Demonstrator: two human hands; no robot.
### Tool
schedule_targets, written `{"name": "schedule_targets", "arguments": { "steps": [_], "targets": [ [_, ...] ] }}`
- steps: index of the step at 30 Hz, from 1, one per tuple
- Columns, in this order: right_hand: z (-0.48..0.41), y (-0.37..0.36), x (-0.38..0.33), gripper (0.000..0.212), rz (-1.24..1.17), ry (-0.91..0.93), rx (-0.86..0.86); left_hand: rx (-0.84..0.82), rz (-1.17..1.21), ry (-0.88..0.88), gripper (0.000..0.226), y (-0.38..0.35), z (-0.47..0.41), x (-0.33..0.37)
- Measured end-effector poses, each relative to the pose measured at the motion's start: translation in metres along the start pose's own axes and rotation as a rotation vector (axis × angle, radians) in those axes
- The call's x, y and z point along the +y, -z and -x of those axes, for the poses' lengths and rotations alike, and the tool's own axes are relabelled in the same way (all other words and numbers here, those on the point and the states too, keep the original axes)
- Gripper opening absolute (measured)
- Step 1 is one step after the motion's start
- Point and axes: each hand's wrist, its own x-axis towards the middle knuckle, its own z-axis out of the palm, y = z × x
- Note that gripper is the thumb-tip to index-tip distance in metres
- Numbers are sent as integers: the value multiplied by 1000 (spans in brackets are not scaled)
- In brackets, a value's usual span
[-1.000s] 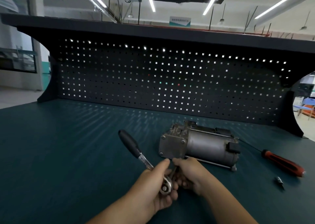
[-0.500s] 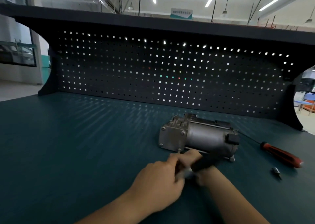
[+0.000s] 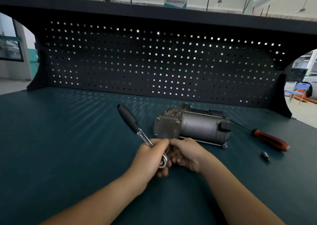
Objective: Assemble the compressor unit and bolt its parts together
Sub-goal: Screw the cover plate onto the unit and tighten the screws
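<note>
A grey metal compressor unit (image 3: 193,126) lies on its side on the green bench top, its square end plate with bolts facing me. Just in front of it my left hand (image 3: 151,158) grips a ratchet wrench (image 3: 137,130) near its round steel head, the black handle pointing up and to the left. My right hand (image 3: 185,154) is closed against the ratchet head from the right; what its fingers hold is hidden.
A red-and-black screwdriver (image 3: 270,140) lies right of the compressor, and a small dark bit (image 3: 265,156) in front of it. A black pegboard (image 3: 154,62) closes the back of the bench (image 3: 60,139). A blue chair (image 3: 299,91) stands beyond the right edge.
Half a second ago the ratchet handle was swung to the right, blurred over my right hand; now it points up-left again, as it did a second ago. The compressor stays put.
</note>
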Motion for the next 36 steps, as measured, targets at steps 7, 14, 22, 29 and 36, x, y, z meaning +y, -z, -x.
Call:
{"name": "schedule_targets", "arguments": {
  "steps": [7,14,22,29,36],
  "targets": [
    [9,8,7,33,47,33,5,79,-770,-449,16,2,-3,-8],
    [9,9,6,13,145,107,32,44,-1133,-580,34,4,-2,-15],
    [7,9,6,24,-14,14,1,49,352,248,21,-2,2,5],
    [5,5,8,27,-32,57,64,-37,-710,-281,15,-6,1,-8],
    [6,4,6,29,-37,66,108,2,-1208,-602,28,2,0,-15]
  ]
}}
